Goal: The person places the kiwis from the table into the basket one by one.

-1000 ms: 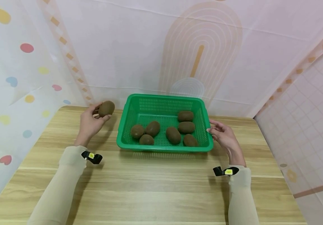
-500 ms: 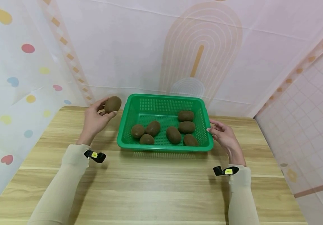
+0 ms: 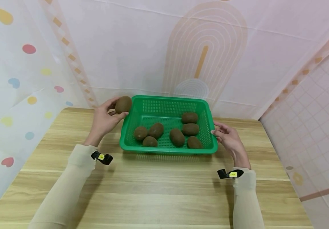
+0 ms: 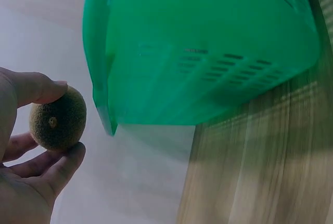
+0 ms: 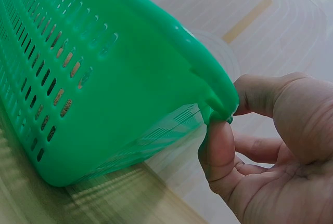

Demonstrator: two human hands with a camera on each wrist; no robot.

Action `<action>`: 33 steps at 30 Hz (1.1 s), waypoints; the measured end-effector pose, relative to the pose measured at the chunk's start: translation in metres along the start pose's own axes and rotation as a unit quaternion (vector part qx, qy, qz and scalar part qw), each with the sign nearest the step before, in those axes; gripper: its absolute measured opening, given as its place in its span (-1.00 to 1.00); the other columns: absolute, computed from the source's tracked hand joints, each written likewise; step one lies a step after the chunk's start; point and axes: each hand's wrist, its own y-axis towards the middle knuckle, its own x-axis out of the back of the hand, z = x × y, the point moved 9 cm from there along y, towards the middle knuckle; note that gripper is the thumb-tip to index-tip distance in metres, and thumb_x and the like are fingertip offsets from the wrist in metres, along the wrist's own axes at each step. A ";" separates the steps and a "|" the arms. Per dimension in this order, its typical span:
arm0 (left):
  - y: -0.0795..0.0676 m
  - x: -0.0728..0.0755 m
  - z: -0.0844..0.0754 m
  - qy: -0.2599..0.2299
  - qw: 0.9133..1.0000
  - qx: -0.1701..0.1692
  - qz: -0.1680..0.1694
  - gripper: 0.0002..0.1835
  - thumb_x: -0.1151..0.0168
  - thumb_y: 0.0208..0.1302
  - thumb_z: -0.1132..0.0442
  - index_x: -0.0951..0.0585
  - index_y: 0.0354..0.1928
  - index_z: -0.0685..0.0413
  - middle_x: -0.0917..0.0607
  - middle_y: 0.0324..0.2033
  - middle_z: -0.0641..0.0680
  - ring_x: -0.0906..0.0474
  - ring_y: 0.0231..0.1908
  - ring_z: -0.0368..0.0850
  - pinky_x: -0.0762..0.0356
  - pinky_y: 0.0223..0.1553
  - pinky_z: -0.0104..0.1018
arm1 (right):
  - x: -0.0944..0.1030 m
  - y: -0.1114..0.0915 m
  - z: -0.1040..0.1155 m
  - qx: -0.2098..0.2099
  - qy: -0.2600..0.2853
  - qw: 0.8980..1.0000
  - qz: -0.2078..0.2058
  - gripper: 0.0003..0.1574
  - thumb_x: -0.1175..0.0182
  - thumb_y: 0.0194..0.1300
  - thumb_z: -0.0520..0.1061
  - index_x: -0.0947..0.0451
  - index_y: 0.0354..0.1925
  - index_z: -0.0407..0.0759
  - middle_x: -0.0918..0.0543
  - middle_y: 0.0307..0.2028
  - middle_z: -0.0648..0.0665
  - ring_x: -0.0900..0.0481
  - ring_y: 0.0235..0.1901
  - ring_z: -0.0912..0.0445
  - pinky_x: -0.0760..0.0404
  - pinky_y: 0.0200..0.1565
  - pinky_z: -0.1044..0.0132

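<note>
My left hand [image 3: 104, 119] holds a brown kiwi [image 3: 123, 105] between thumb and fingers, level with the left rim of a green plastic basket [image 3: 168, 150]. In the left wrist view the kiwi [image 4: 58, 119] shows its stem end, and a gap separates it from the basket's rim [image 4: 99, 52]. My right hand [image 3: 229, 140] grips the basket's right rim. Seen from the right wrist, thumb and finger pinch that rim [image 5: 208, 73]. Inside the basket lie several kiwis, three grouped at the left [image 3: 156, 130] and the others toward the right [image 3: 177, 137].
The basket stands on a wood-grain table [image 3: 153, 190], near its back edge. A patterned cloth wall [image 3: 124, 57] rises right behind it, and more patterned cloth flanks the table on both sides.
Carrying the kiwi, my left hand has moved right and slightly up, from beside the basket to its left rim. The right hand and the kiwis in the basket look the same.
</note>
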 end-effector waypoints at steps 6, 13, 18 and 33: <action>0.000 -0.009 -0.011 -0.005 1.000 -0.006 0.010 -0.31 -0.42 0.06 0.10 -0.43 0.27 -0.04 -0.53 0.10 0.10 -0.48 0.06 -0.03 -0.55 0.02 -0.03 | 0.000 0.000 0.000 0.003 -0.001 1.000 0.000 -0.32 -0.20 0.26 -0.25 -0.29 0.33 -0.16 -0.54 -0.19 -0.06 -0.51 -0.33 0.24 -0.52 -0.38 0.49; 0.000 -0.022 -0.018 0.018 0.999 -0.030 0.024 -0.31 -0.41 0.07 0.11 -0.42 0.28 -0.04 -0.53 0.11 0.10 -0.48 0.05 0.00 -0.56 0.00 -0.03 | 0.000 0.001 0.000 0.008 -0.008 1.000 0.001 -0.33 -0.20 0.27 -0.25 -0.29 0.32 -0.17 -0.56 -0.22 -0.03 -0.52 -0.34 0.25 -0.51 -0.40 0.50; -0.003 -0.026 -0.020 0.025 0.999 -0.039 0.029 -0.31 -0.42 0.07 0.11 -0.42 0.28 0.00 -0.53 0.10 0.12 -0.48 0.05 0.02 -0.56 0.00 -0.02 | -0.002 0.001 -0.001 0.003 -0.011 1.000 0.000 -0.33 -0.20 0.26 -0.23 -0.29 0.32 -0.15 -0.56 -0.22 -0.02 -0.51 -0.34 0.25 -0.50 -0.39 0.50; -0.004 -0.033 -0.021 0.004 0.997 -0.045 0.061 -0.39 -0.33 0.15 0.02 -0.45 0.24 0.03 -0.50 0.09 0.20 -0.47 0.08 0.09 -0.49 0.10 0.01 | 0.000 0.002 0.001 0.007 -0.029 1.000 0.002 -0.33 -0.20 0.28 -0.20 -0.29 0.33 -0.14 -0.56 -0.18 -0.04 -0.51 -0.34 0.26 -0.51 -0.36 0.48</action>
